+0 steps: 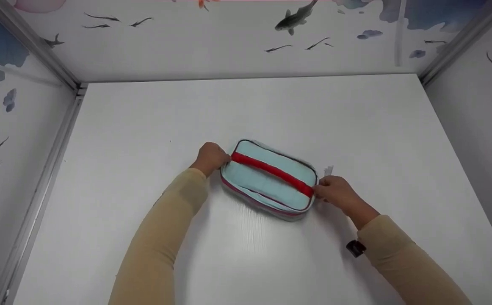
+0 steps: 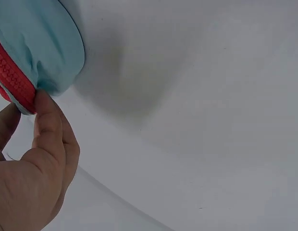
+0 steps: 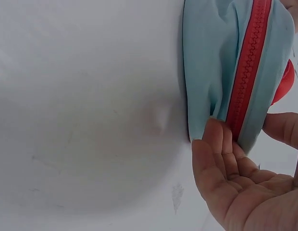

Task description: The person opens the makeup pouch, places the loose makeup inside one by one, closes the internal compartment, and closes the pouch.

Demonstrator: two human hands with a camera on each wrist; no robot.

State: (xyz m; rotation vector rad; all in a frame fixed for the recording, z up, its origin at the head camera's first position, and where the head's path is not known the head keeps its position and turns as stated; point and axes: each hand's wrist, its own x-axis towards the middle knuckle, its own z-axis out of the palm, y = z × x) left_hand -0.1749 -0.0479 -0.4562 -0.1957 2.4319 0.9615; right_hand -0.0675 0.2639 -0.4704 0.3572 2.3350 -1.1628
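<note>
A light blue zippered pouch (image 1: 246, 180) with a red strap (image 1: 271, 170) across its top lies on the white table, turned slightly aslant. At its left end, my left hand (image 1: 213, 157) pinches the edge between thumb and fingers, beside the red zipper (image 2: 14, 77) in the left wrist view. My right hand (image 1: 340, 194) grips the opposite end. In the right wrist view its thumb (image 3: 283, 129) is on the top edge and its fingers are against the side below the red zipper (image 3: 249, 72). The zipper is closed along the part that shows.
The white table (image 1: 136, 123) is bounded by a back wall (image 1: 212, 51) with painted fish and by side walls with metal frame edges (image 1: 42, 186). A small black object (image 1: 355, 248) sits at the right sleeve's cuff. A greyish mark (image 1: 328, 170) shows beside the right hand.
</note>
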